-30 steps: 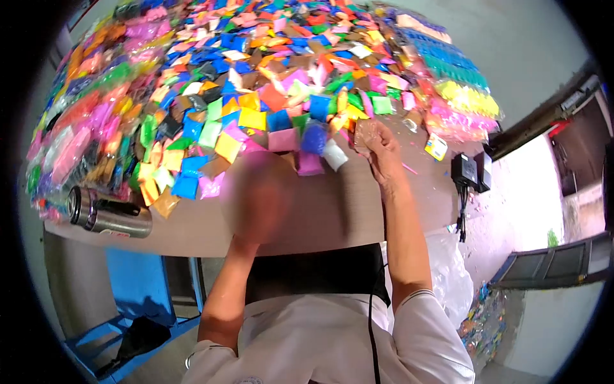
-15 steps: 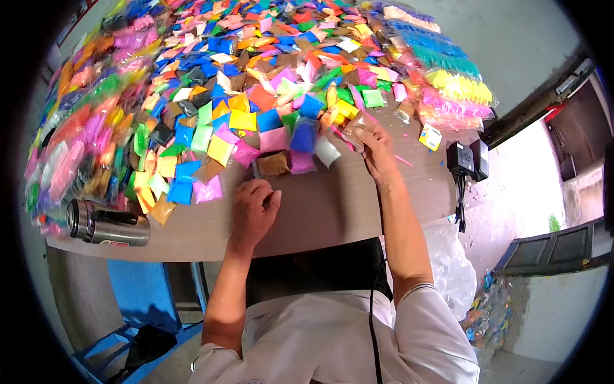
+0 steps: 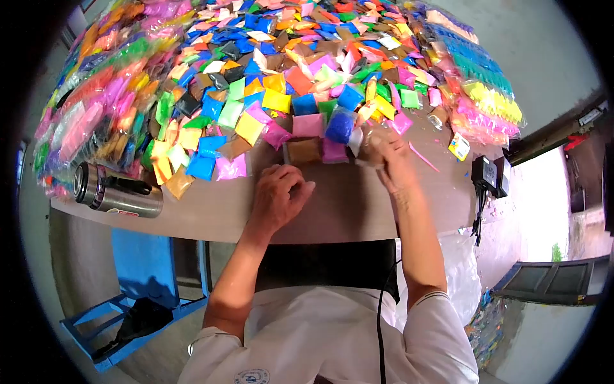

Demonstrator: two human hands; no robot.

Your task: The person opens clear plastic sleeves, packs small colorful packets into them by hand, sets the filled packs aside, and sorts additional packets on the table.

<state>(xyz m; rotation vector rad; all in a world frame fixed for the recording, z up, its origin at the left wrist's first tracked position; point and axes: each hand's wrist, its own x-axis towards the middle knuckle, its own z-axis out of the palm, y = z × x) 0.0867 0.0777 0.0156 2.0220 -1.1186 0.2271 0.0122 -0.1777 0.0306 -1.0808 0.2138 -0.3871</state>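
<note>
Packets (image 3: 276,100) in many colours, heaped loosely over most of the table (image 3: 332,214), from just beyond the fingers of both hands to the far end. Bagged packs in two banks: one (image 3: 83,118) beyond and well left of the left fingers, the other (image 3: 483,96), partly blue, teal, yellow and pink, beyond and right of the right fingers. Flask (image 3: 121,192) lying on its side, well left of the left fingers. Left hand (image 3: 279,197) back upward, fingers half curled, thumb parted from them. Right hand (image 3: 395,161) blurred, fingers pinched on a see-through, brownish pouch (image 3: 368,150). Black adapters (image 3: 485,171), well right of the right fingers. Brown sachet (image 3: 304,152) just past the left fingertips, contact hard to tell. Blue sachet (image 3: 341,126) between the two sets of fingers, slightly beyond. Yellow-and-white card (image 3: 458,146) right of the right fingers. Pink stick (image 3: 423,157) nearer those fingers, thin and slanting.
</note>
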